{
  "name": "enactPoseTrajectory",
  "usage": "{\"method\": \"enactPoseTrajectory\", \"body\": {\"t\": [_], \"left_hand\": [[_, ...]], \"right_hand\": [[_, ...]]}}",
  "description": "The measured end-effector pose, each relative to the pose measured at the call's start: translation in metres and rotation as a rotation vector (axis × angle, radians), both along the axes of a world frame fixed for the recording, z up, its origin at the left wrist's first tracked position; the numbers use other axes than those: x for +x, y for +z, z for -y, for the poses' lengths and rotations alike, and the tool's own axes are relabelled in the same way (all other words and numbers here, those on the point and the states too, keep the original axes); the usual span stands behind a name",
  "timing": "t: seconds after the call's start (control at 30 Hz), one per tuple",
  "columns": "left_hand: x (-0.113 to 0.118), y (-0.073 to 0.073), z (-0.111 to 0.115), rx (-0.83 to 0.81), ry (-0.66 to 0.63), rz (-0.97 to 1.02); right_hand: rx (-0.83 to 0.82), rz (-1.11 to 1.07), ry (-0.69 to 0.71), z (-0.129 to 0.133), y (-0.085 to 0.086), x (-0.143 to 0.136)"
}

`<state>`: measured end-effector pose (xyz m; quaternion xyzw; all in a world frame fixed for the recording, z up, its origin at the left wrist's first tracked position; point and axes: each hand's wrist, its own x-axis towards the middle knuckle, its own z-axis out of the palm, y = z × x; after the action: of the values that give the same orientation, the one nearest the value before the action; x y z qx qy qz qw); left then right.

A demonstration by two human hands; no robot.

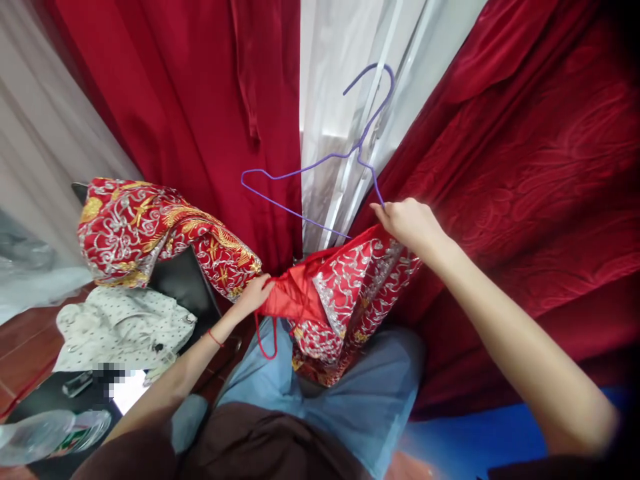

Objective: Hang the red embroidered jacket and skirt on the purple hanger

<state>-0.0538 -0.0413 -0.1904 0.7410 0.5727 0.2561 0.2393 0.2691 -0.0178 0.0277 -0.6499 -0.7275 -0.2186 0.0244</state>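
A red embroidered skirt-like garment [345, 287] with silver and gold patterns hangs between my two hands, over my lap. My right hand [405, 223] is closed on its upper edge together with one end of a purple wire hanger [320, 162]. The hanger's hook points up, and its left end is bare. At the garment's left side, my left hand [255, 293] is closed on the red waistband, with a thin red cord loop [267, 337] dangling below. Another stretch of red and gold embroidered cloth [145, 227] lies to the left, draped over a black chair [187, 287].
A white dotted cloth [125, 327] lies on the chair at the left. Nearer me are a clear plastic bottle [50, 433] and a bright white item [131, 392]. Red curtains [540, 167] hang at both sides, with white sheer fabric [333, 100] between them.
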Motion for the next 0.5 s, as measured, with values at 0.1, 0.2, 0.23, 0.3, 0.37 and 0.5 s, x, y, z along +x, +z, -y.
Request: {"method": "enactPoseTrajectory", "body": {"t": [0.1, 0.2, 0.23, 0.3, 0.37, 0.5], "left_hand": [[-0.001, 0.060, 0.000, 0.176, 0.124, -0.023], [0.000, 0.130, -0.001, 0.306, 0.218, -0.259], [0.000, 0.150, -0.005, 0.328, 0.232, -0.341], [0.000, 0.179, -0.023, 0.345, 0.252, -0.472], [-0.002, 0.194, -0.053, 0.294, 0.260, -0.570], [-0.016, 0.202, -0.120, 0.066, 0.225, -0.670]], "right_hand": [[0.013, -0.003, -0.016, -0.001, 0.001, 0.007], [0.017, -0.004, -0.049, 0.002, 0.005, 0.014], [0.016, -0.003, -0.061, 0.004, 0.006, 0.016], [0.018, 0.001, -0.077, 0.007, 0.009, 0.017], [0.016, 0.008, -0.079, 0.009, 0.009, 0.014], [-0.020, 0.019, -0.071, 0.012, 0.006, 0.002]]}}
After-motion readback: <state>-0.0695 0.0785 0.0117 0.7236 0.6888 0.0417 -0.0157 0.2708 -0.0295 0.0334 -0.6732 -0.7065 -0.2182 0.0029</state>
